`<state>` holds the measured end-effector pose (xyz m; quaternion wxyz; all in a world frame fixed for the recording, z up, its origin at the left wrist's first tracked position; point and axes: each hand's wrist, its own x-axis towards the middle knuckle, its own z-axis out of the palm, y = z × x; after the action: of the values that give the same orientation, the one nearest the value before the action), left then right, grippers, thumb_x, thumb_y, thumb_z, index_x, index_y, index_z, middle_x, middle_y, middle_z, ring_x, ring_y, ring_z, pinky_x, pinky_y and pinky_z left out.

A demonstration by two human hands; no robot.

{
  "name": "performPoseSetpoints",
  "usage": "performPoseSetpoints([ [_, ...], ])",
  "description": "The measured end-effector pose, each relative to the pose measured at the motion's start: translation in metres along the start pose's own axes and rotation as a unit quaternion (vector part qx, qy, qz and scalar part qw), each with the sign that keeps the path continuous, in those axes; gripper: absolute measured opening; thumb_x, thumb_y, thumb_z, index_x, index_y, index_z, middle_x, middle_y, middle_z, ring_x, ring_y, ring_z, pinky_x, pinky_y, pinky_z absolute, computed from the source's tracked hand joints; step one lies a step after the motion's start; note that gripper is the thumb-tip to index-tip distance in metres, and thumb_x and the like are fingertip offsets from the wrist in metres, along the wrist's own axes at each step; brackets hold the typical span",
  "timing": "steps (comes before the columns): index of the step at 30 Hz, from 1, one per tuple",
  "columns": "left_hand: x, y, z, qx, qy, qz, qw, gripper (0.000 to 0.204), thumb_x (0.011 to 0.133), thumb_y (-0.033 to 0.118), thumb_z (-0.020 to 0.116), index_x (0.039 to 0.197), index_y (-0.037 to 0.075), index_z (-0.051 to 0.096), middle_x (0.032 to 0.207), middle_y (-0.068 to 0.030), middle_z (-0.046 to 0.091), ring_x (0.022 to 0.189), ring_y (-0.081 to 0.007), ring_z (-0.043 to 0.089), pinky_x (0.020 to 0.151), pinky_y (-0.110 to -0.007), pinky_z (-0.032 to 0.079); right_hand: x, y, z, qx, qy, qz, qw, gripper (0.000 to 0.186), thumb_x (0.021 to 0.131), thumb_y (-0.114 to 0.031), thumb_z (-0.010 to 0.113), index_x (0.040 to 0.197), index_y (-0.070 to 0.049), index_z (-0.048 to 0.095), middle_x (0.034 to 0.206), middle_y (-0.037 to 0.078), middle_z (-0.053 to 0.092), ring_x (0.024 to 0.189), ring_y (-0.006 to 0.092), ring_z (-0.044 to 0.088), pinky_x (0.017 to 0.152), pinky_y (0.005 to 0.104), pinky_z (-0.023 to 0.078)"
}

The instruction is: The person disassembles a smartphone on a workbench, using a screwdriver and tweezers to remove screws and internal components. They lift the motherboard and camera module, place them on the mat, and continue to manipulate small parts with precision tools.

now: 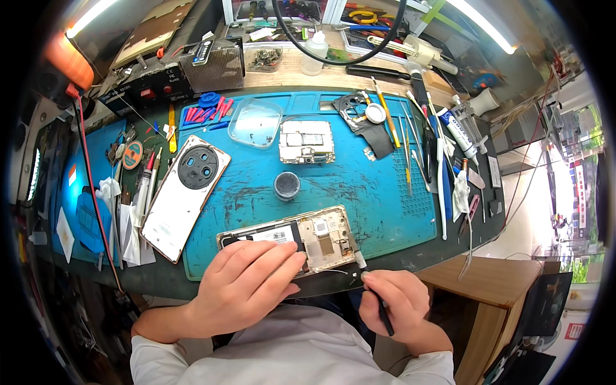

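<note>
An opened phone frame (333,253) lies at the front of the blue work mat, its battery (278,233) and metal interior facing up. Across its left part rests my left hand (247,279), fingers on top and thumb at the near edge, gripping it. My right hand (398,303) is closed round the black handle of a small brush (385,316). The brush's pale tip touches or nearly touches the frame's lower right corner. Just beyond the frame stands a small round jar (287,186) with dark contents. A phone back cover (186,196) with a round camera ring lies to the left.
Farther back on the mat (244,167) sit a circuit board (307,142), a clear plastic box (255,123) and a black phone part (369,125). Tweezers and tools line the right side, near a white-and-blue tube (457,133). A dispenser bottle (314,52) stands behind.
</note>
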<state>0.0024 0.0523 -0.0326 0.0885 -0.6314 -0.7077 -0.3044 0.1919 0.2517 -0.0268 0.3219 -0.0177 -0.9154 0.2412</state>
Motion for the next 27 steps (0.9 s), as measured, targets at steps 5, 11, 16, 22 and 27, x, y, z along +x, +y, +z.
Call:
performPoseSetpoints([
  [5,-0.005,0.004,-0.014,-0.06,0.102,0.126,0.985,0.011,0.086,0.019,0.077,0.092,0.01,0.077,0.086,0.0007,0.072,0.076,-0.0144,0.066,0.072,-0.027,0.056,-0.009,-0.005,-0.004,0.232,-0.064,-0.053,0.969,0.035,0.071,0.003,0.075,0.106,-0.001,0.076,0.082,0.004,0.074,0.063,0.0177,0.069,0.056,0.027,0.054],
  [11,-0.017,0.011,-0.005,-0.053,0.082,0.183,0.978,0.015,0.091,0.028,0.079,0.089,0.014,0.076,0.082,0.0052,0.067,0.072,-0.0112,0.062,0.066,-0.025,0.047,-0.01,-0.016,-0.001,0.343,-0.064,-0.06,0.935,0.026,0.074,0.003,0.072,0.099,-0.002,0.078,0.079,0.005,0.072,0.058,0.0169,0.065,0.052,0.0268,0.053],
  [16,-0.032,0.007,-0.007,-0.091,0.125,0.198,0.968,0.022,0.089,0.03,0.082,0.082,0.014,0.069,0.074,0.0063,0.059,0.064,-0.0099,0.053,0.058,-0.023,0.039,-0.013,-0.007,-0.021,0.461,-0.067,0.031,0.884,0.031,0.067,0.008,0.059,0.089,-0.001,0.079,0.07,0.006,0.071,0.055,0.0198,0.066,0.05,0.0282,0.052],
  [22,-0.057,0.007,-0.01,-0.14,-0.019,0.171,0.975,0.015,0.093,0.026,0.077,0.086,0.014,0.071,0.086,0.0029,0.066,0.067,-0.0087,0.056,0.061,-0.023,0.043,0.016,0.049,-0.057,-0.179,0.046,0.019,0.983,0.035,0.08,0.008,0.077,0.114,-0.004,0.074,0.102,0.014,0.069,0.088,0.0312,0.069,0.075,0.0372,0.056],
  [27,-0.055,0.015,-0.002,-0.131,-0.036,0.2,0.97,0.013,0.095,0.017,0.071,0.106,0.012,0.077,0.122,-0.0029,0.071,0.09,-0.0135,0.069,0.077,-0.025,0.055,0.033,0.09,-0.065,-0.326,-0.08,-0.016,0.942,0.043,0.071,0.008,0.068,0.112,-0.003,0.074,0.106,0.008,0.069,0.096,0.0275,0.066,0.081,0.0392,0.054],
])
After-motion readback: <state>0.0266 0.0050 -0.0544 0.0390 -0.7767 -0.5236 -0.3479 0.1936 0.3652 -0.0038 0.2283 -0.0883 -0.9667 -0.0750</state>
